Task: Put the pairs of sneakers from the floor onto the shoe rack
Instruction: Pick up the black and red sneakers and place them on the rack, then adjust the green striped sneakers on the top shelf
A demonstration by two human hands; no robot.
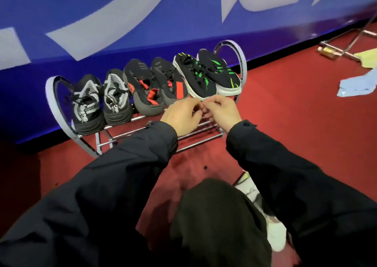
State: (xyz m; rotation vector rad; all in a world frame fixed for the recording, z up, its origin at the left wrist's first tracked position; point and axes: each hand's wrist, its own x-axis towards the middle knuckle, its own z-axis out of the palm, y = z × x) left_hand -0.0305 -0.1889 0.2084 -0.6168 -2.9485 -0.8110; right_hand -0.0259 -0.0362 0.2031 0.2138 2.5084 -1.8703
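A chrome shoe rack (59,111) stands on the red carpet against a blue wall. Its top shelf holds three pairs of sneakers side by side: a black-and-white pair (102,101) on the left, a black-and-red pair (155,87) in the middle and a black-and-green pair (206,75) with white soles on the right. My left hand (181,116) and my right hand (222,111) meet just in front of the green pair's toes. Their fingers are curled and the fingertips touch each other. I see nothing held in them. The lower shelf bars (195,142) carry no shoes.
The blue wall (142,32) with large white lettering runs behind the rack. At the far right lie a light blue cloth (357,85), a yellow cloth (367,57) and a metal frame (346,48). My dark-trousered knee (216,215) and white shoe (275,234) fill the foreground.
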